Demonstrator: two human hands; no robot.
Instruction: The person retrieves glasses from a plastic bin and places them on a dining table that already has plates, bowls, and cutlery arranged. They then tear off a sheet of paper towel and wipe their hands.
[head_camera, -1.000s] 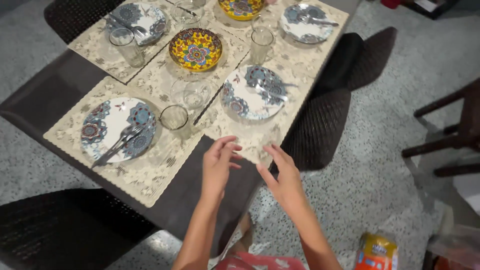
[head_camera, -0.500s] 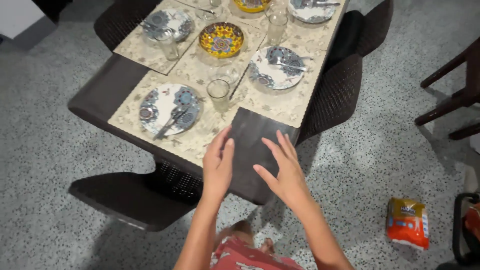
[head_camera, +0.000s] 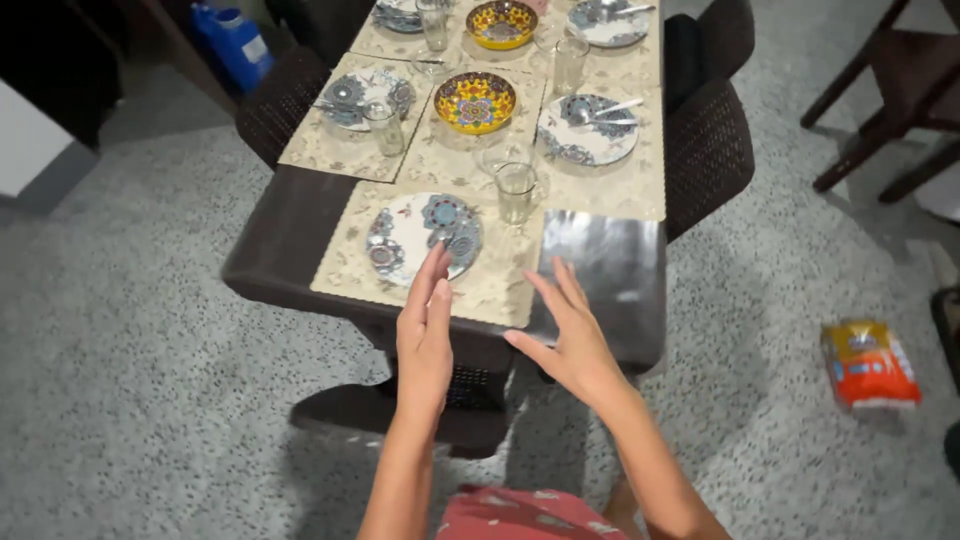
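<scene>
Speckled floor surrounds a dark tabletop (head_camera: 300, 225) (places laid); left hand (head_camera: 424, 335) and right hand (head_camera: 568, 345) hover with fingers spread, holding nothing, nearest the patterned plate (head_camera: 423, 237).

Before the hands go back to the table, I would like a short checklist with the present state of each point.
1. Left hand free: ok, open, holds nothing.
2. Right hand free: ok, fingers spread, holds nothing.
3. Nearest plate on its placemat: ok, lies flat on it.
4. Drinking glass upright: ok, stands beside that plate.
5. Bare table corner in front of the right hand: ok, no dish on it.
6. Whether the hands touch the table: cannot tell; they seem to hover above its near edge.
</scene>
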